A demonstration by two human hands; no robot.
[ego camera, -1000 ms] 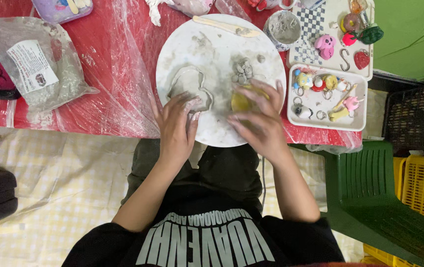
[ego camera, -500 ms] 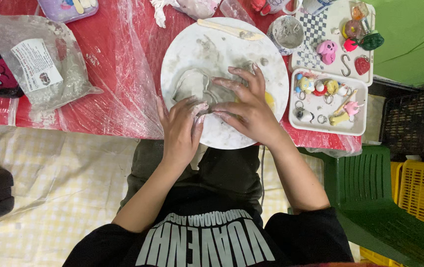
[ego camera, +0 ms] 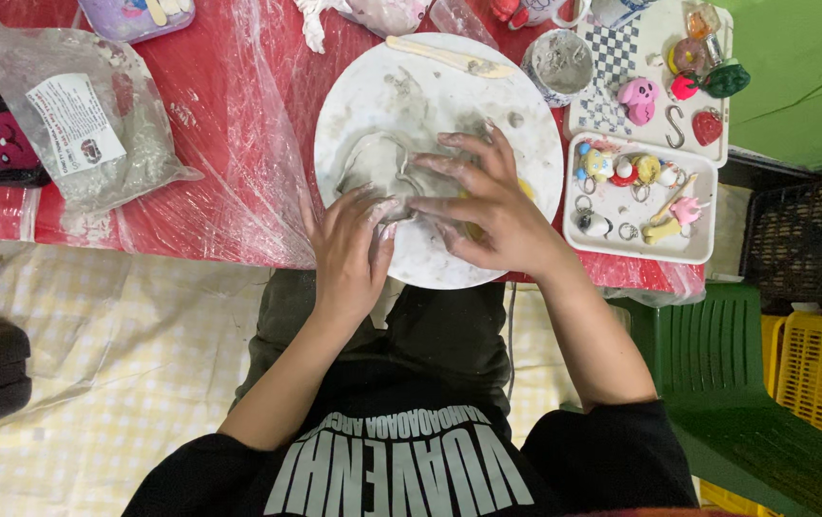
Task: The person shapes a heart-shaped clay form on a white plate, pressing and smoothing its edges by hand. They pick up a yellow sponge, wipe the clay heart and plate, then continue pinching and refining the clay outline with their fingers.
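Across the top of the view runs a low table (ego camera: 238,144) wrapped in red plastic film, and on it, largest first, sits a round white board (ego camera: 372,86) smeared with grey. Left of it lies a clear bag of grey clay (ego camera: 85,124). To the right stand two white trays (ego camera: 621,215) of small coloured figures and metal rings. At the board's middle rests a grey clay piece (ego camera: 382,163). Right hand (ego camera: 487,206) spreads its fingers over the piece, pressing it. Left hand (ego camera: 349,249) lies flat at the board's near edge, fingertips touching the clay, gripping nothing. A wooden stick (ego camera: 444,57) lies on the board's far rim beside a small clay-smeared cup (ego camera: 564,62).
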